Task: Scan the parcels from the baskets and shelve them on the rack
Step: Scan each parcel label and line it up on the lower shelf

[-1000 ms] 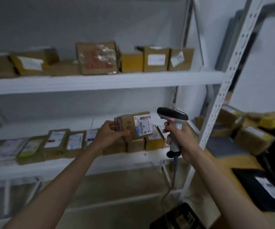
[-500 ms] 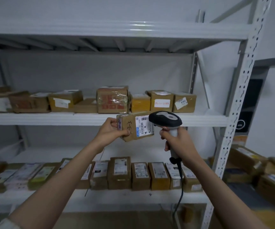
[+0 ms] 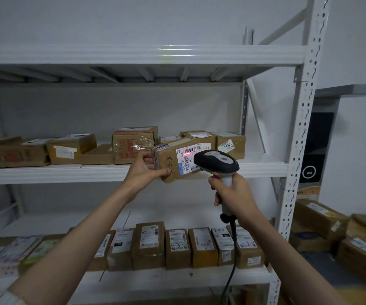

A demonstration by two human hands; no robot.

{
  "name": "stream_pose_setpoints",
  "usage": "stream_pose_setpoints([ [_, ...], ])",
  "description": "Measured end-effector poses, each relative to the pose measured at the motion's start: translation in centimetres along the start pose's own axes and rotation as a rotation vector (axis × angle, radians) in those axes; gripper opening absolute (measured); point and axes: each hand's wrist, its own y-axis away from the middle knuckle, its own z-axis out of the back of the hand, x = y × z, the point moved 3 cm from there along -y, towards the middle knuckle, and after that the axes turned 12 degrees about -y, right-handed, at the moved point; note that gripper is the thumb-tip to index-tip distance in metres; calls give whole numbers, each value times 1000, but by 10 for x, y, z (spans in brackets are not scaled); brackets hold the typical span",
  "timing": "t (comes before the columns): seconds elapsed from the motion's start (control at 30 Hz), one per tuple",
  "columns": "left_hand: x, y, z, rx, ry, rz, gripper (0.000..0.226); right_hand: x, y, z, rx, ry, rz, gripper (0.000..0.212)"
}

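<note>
Left hand (image 3: 143,170) is gripping a small brown cardboard parcel (image 3: 177,161) by its end, holding it up in front of the white metal rack (image 3: 296,172) at middle-shelf height. Right hand (image 3: 232,192) is wrapped around the grey handheld barcode scanner (image 3: 216,161) at about 3 o'clock from the parcel, with a red scan line glowing on the parcel's white shipping label (image 3: 187,158). Other brown boxes (image 3: 133,144) sit on the shelf behind.

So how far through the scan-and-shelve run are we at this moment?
Done: rows of parcels stand on the middle shelf and lower shelf. In hand: the left hand holds a box while the right hand aims the scanner, red light on its barcode. Left: shelving this box, plus loose parcels right of the rack.
</note>
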Motion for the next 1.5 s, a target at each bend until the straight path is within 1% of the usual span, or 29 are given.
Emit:
stream_pose_setpoints([
  [0.1,-3,-2,-1,-2,-5,-5,79,-2,0,4,11,-21,-12,13],
  [0.2,-6,-5,0,-3,-4,-7,77,-2,2,6,27,-46,4,10],
  [0.33,-12,-8,-1,1,-7,-19,76,2,2,12,24,-39,54,7],
  [0.47,-16,-10,-6,13,1,-26,77,3,3,22,11,-1,56,10],
  [0.57,-26,-9,-15,11,39,-25,78,0,4,31,-33,-21,52,10],
  [0.63,-36,-7,-25,23,69,-47,88,0,5,39,-88,-58,60,9],
  [0.7,-49,-6,-40,55,123,-72,97,2,5,48,-150,-103,75,7],
  [0.73,-59,-4,-50,75,161,-81,96,3,5,53,-178,-140,76,5],
  [0.77,-69,-3,-60,96,202,-83,91,4,4,58,-199,-187,76,2],
  [0.83,-90,-2,-83,135,255,-103,80,4,-1,69,-229,-283,76,9],
  [0.93,-117,-6,-123,198,281,-115,64,-1,-13,88,-292,-314,93,22],
  [1.0,-132,-12,-151,216,326,-85,60,-3,-20,101,-335,-356,102,20],
  [1.07,-143,-20,-179,226,382,-35,66,-4,-28,113,-377,-414,123,16],
  [1.17,-156,-27,-210,210,417,15,88,-7,-40,129,-447,-426,137,20],
  [1.2,-159,-29,-220,206,410,28,92,-10,-46,134,-462,-405,133,18],
  [1.33,-169,-39,-251,195,353,78,83,-22,-68,149,-479,-332,109,13],
  [1.37,-171,-43,-257,205,330,95,87,-25,-73,151,-486,-325,91,13],
  [1.43,-173,-48,-265,202,218,107,100,-31,-84,155,-496,-314,62,13],
  [1.5,-170,-54,-269,195,106,101,95,-37,-94,159,-494,-311,48,18],
])
